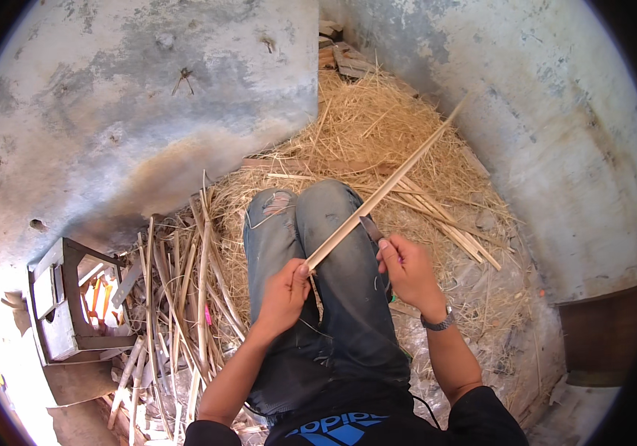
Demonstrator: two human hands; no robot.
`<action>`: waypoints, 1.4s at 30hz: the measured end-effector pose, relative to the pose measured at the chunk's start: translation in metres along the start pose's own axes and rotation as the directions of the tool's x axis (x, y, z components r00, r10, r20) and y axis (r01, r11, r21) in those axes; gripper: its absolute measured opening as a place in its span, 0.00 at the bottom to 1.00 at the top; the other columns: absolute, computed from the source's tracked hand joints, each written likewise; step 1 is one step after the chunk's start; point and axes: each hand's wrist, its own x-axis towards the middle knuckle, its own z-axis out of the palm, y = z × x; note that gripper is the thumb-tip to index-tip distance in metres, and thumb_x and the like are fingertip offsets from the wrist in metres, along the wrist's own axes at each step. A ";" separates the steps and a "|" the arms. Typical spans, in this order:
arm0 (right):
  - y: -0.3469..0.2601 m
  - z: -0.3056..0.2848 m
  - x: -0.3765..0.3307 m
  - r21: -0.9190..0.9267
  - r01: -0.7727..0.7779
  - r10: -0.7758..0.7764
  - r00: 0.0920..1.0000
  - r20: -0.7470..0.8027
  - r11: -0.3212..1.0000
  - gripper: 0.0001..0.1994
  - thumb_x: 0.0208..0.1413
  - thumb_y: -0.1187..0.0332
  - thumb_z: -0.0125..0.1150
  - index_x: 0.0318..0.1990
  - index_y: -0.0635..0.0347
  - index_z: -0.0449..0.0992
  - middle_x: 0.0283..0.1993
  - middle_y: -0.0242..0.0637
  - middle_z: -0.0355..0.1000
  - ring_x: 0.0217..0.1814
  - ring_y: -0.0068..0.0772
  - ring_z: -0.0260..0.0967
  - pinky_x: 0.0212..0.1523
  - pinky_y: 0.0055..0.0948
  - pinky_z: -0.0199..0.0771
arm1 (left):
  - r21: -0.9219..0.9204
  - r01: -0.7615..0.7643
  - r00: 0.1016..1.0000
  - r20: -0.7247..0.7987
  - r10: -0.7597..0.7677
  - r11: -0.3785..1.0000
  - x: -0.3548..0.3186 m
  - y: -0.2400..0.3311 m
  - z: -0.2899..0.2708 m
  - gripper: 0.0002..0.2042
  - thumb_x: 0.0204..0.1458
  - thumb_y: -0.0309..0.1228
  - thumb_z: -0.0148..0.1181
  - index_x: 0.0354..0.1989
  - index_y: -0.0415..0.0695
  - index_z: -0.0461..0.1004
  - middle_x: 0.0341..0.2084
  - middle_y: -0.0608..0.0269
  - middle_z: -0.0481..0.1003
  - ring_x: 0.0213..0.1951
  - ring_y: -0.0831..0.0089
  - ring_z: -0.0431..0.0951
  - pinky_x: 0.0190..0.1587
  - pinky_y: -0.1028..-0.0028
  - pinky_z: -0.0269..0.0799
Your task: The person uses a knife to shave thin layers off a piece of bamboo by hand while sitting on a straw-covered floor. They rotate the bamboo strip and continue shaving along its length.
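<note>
Closed round the near end of a long, pale split strip of bamboo or cane [389, 186] is my left hand [284, 294], resting over my left thigh. From there the strip slants up and away to the right, across my right knee and over the straw. My right hand [409, 273], with a watch on its wrist, grips a knife [369, 227] by its handle, which the fingers mostly cover. The dark blade points up and left, close against the underside of the strip; whether it touches, I cannot tell.
Shavings and straw [378, 119] cover the floor ahead. Several split strips [452, 227] lie beyond my right knee. Long poles [203, 290] are heaped on the left beside a metal frame box [73, 305]. Worn walls [140, 97] close in on both sides.
</note>
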 end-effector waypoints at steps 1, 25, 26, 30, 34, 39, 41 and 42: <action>0.005 0.004 0.001 -0.040 -0.005 0.004 1.000 -0.018 0.999 0.18 0.72 0.59 0.54 0.32 0.64 0.75 0.21 0.41 0.72 0.21 0.36 0.68 0.26 0.33 0.66 | 0.036 0.019 1.000 0.000 -0.019 0.999 -0.002 0.002 -0.003 0.20 0.75 0.44 0.44 0.41 0.40 0.74 0.16 0.71 0.67 0.20 0.84 0.64 0.24 0.77 0.60; 0.026 0.037 0.020 -0.293 0.160 -0.137 0.986 0.097 0.943 0.23 0.71 0.56 0.55 0.26 0.64 0.75 0.20 0.58 0.69 0.23 0.65 0.70 0.23 0.52 0.67 | -0.322 0.240 0.971 0.071 -0.229 0.916 -0.009 -0.008 0.010 0.19 0.75 0.44 0.41 0.41 0.41 0.72 0.14 0.72 0.63 0.15 0.83 0.60 0.20 0.78 0.59; 0.024 0.036 0.018 -0.292 0.170 -0.143 0.983 0.113 0.941 0.23 0.71 0.56 0.55 0.26 0.64 0.74 0.20 0.58 0.69 0.23 0.65 0.70 0.23 0.52 0.68 | -0.347 0.254 0.967 0.094 -0.236 0.903 -0.009 -0.008 0.014 0.19 0.75 0.44 0.40 0.41 0.42 0.71 0.14 0.72 0.63 0.15 0.84 0.60 0.20 0.78 0.59; 0.016 0.033 0.011 -0.299 0.161 -0.109 0.977 0.186 0.941 0.23 0.71 0.55 0.55 0.26 0.64 0.75 0.20 0.58 0.69 0.23 0.65 0.70 0.24 0.52 0.69 | -0.431 0.302 0.952 0.176 -0.249 0.850 -0.004 -0.008 0.022 0.20 0.75 0.47 0.37 0.43 0.43 0.68 0.15 0.72 0.62 0.14 0.85 0.56 0.17 0.80 0.54; 0.009 0.029 0.006 -0.285 0.196 -0.114 0.953 0.281 0.938 0.23 0.70 0.55 0.56 0.26 0.64 0.76 0.20 0.58 0.69 0.24 0.65 0.71 0.26 0.52 0.70 | -0.453 0.327 0.943 0.212 -0.256 0.830 0.000 -0.009 0.022 0.22 0.75 0.50 0.35 0.45 0.43 0.67 0.15 0.72 0.61 0.13 0.85 0.54 0.15 0.81 0.51; 0.003 0.022 0.005 -0.241 0.191 -0.085 0.917 0.391 0.952 0.25 0.70 0.55 0.56 0.25 0.66 0.76 0.21 0.58 0.69 0.25 0.64 0.70 0.27 0.51 0.69 | -0.458 0.330 0.941 0.232 -0.247 0.826 -0.001 -0.014 0.021 0.23 0.74 0.52 0.35 0.45 0.44 0.67 0.15 0.71 0.62 0.13 0.85 0.54 0.16 0.81 0.51; 0.003 0.017 0.009 -0.180 0.180 -0.087 0.899 0.429 0.967 0.25 0.71 0.54 0.56 0.25 0.67 0.75 0.20 0.58 0.68 0.23 0.62 0.69 0.27 0.49 0.68 | -0.454 0.305 0.948 0.230 -0.221 0.837 -0.002 -0.015 0.021 0.23 0.74 0.53 0.35 0.46 0.44 0.67 0.15 0.71 0.62 0.14 0.85 0.54 0.17 0.82 0.51; 0.004 0.015 0.013 -0.163 0.147 -0.055 0.882 0.467 0.976 0.25 0.71 0.55 0.56 0.25 0.68 0.75 0.19 0.55 0.68 0.21 0.57 0.68 0.26 0.47 0.67 | -0.457 0.289 0.952 0.230 -0.202 0.841 -0.002 -0.018 0.022 0.23 0.74 0.53 0.35 0.46 0.44 0.67 0.15 0.71 0.63 0.14 0.86 0.55 0.17 0.82 0.52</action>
